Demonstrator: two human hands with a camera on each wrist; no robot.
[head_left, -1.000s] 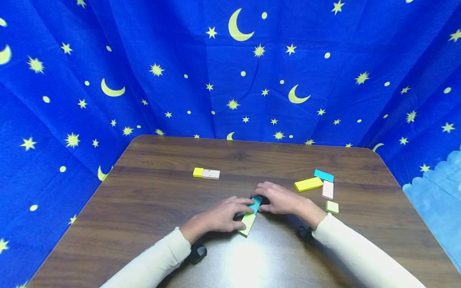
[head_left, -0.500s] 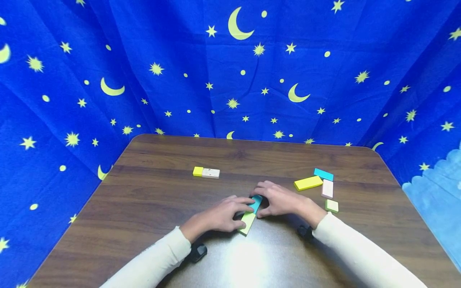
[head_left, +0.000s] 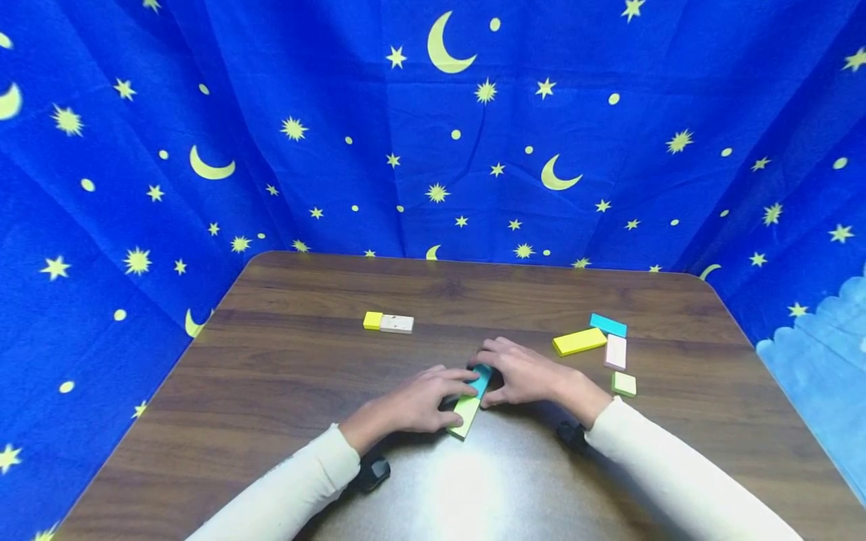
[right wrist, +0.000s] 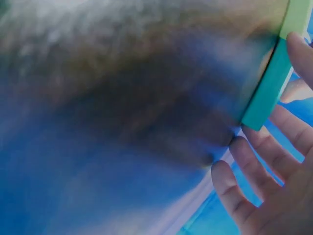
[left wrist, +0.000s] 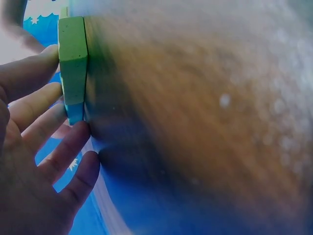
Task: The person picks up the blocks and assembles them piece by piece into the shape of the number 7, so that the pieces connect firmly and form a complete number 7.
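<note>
In the head view a light green block (head_left: 465, 418) and a blue block (head_left: 482, 379) lie end to end on the wooden table, forming a slanted strip. My left hand (head_left: 425, 402) reaches in from the left, its thumb on the green block and extended fingertips on the blue one. From the other side my right hand (head_left: 531, 374) grips the blue block, fingers bent round its far end and thumb at its right side. The left wrist view shows the green block (left wrist: 73, 54) edge-on; in the right wrist view the blue block (right wrist: 268, 88) meets the thumb and a fingertip.
Back left, a small yellow block (head_left: 373, 321) touches a whitish block (head_left: 397, 324). At the right lie a long yellow block (head_left: 579, 342), another blue block (head_left: 608, 325), a pale pink block (head_left: 615, 352) and a small green block (head_left: 624, 384). A blue star-patterned curtain (head_left: 379, 113) surrounds the table (head_left: 304, 361).
The right thumb has slid slightly along the strip's side. Otherwise both hands and the blocks keep nearly the same places, apart from a slight shift of the whole view.
</note>
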